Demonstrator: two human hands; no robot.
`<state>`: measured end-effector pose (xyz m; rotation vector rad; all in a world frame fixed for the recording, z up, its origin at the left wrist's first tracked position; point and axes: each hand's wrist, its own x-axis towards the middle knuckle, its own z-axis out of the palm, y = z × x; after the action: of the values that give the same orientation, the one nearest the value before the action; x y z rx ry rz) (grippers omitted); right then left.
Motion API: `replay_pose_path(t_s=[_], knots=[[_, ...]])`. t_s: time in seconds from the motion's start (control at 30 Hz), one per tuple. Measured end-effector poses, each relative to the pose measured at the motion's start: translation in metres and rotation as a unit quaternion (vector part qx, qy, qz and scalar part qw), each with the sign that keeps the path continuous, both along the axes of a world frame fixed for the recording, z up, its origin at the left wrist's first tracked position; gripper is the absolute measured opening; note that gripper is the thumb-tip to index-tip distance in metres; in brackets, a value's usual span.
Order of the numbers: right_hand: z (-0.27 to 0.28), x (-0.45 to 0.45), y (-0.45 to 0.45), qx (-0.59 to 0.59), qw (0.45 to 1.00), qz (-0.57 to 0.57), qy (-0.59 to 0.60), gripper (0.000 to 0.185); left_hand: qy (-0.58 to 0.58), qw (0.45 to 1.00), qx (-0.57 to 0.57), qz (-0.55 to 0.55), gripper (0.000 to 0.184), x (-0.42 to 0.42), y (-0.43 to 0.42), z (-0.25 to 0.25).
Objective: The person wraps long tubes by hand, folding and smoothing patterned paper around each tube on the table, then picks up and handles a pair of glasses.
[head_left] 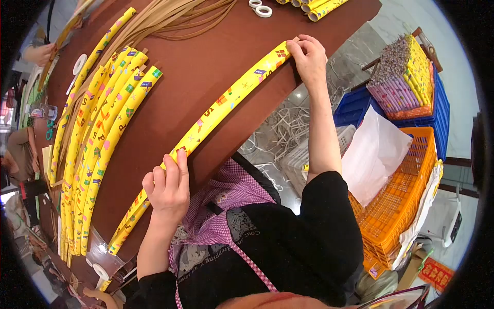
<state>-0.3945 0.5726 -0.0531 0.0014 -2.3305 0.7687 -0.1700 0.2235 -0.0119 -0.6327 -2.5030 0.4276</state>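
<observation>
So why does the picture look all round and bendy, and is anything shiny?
Head view: black corners surround a round picture, and the long yellow roll looks bowed, probably from a wide lens; head view: bright glare spots the grey floor; head view: background at the left edge looks squeezed.

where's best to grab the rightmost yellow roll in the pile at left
Probably around the middle of the rightmost yellow roll, gripping across its width from its right. It is long and slim, so a central hold should balance it; the right side faces bare tabletop, while neighbouring rolls crowd its left.
</observation>
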Motion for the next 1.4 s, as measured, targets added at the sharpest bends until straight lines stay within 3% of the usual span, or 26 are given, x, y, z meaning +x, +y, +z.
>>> replay_pose_path(t_s=[0.17,0.27,0.43,0.47,0.53,0.57,0.6,0.63,0.67,0.7,0.77,0.83,0.93,0.97,1.07,1.13,1.2,1.3,1.4], knots=[[-0.005,-0.006,0.001,-0.099,0.994,0.034,-0.021,0.028,-0.004,1.000,0.004,-0.004,0.038,0.000,-0.001,0.000],[-0.006,-0.006,-0.001,-0.024,1.000,0.003,0.018,0.026,-0.014,1.000,0.010,-0.001,0.038,0.001,-0.001,0.004],[-0.002,-0.006,-0.001,-0.059,0.998,0.016,-0.019,0.027,-0.005,1.000,0.022,0.016,0.040,0.000,-0.002,0.003],[-0.008,-0.011,0.006,-0.012,1.000,0.001,-0.007,0.027,-0.021,0.999,0.035,0.003,0.041,0.000,0.000,0.007],[-0.004,-0.005,0.008,-0.035,0.999,0.032,-0.020,0.026,-0.039,0.996,0.079,-0.018,0.042,0.002,-0.001,0.006],[-0.010,-0.009,0.013,-0.140,0.985,0.081,-0.056,0.028,-0.036,0.993,0.109,-0.022,0.043,0.004,-0.002,0.002],[-0.002,-0.006,0.014,-0.093,0.985,0.113,-0.093,0.030,-0.023,0.990,0.127,-0.051,0.038,0.002,-0.004,0.006],[-0.008,-0.009,0.013,-0.164,0.978,0.099,-0.085,0.032,-0.013,0.980,0.186,-0.062,0.032,-0.003,-0.002,0.000],[-0.018,-0.019,0.029,-0.129,0.978,0.134,-0.095,0.033,0.017,0.976,0.206,-0.074,0.028,-0.005,-0.003,0.004],[-0.021,-0.022,0.033,-0.101,0.984,0.107,-0.096,0.036,0.022,0.969,0.238,-0.066,0.042,-0.005,-0.003,-0.013],[-0.016,-0.032,0.037,-0.008,0.989,0.110,-0.100,0.040,0.045,0.970,0.226,-0.072,0.039,-0.008,-0.004,-0.021],[-0.016,-0.045,0.045,-0.024,0.988,0.105,-0.106,0.050,0.049,0.973,0.215,-0.064,0.030,-0.008,0.000,-0.020],[-0.020,-0.047,0.046,0.010,0.997,0.048,-0.056,0.058,0.148,0.972,0.174,-0.054,0.011,-0.009,0.000,-0.021],[-0.001,-0.026,0.020,-0.001,0.997,-0.004,-0.073,0.057,0.157,0.971,0.173,-0.043,0.011,-0.009,-0.001,-0.022],[-0.021,-0.077,0.073,0.032,0.999,-0.003,-0.012,0.055,0.157,0.974,0.156,-0.040,0.010,-0.009,0.002,-0.024],[0.010,-0.036,0.041,-0.028,0.996,-0.006,0.088,0.052,0.151,0.975,0.160,-0.040,0.011,-0.009,0.000,-0.023],[0.049,0.010,-0.023,-0.053,0.996,0.045,0.058,0.039,0.143,0.975,0.163,-0.057,0.018,-0.011,0.003,-0.027],[0.068,0.060,-0.099,0.035,0.946,0.320,0.041,0.031,0.162,0.972,0.167,-0.042,0.019,-0.011,0.004,-0.028],[0.083,0.109,-0.163,0.288,0.829,0.475,0.065,0.040,0.136,0.973,0.184,-0.042,0.020,-0.007,0.005,-0.026]])
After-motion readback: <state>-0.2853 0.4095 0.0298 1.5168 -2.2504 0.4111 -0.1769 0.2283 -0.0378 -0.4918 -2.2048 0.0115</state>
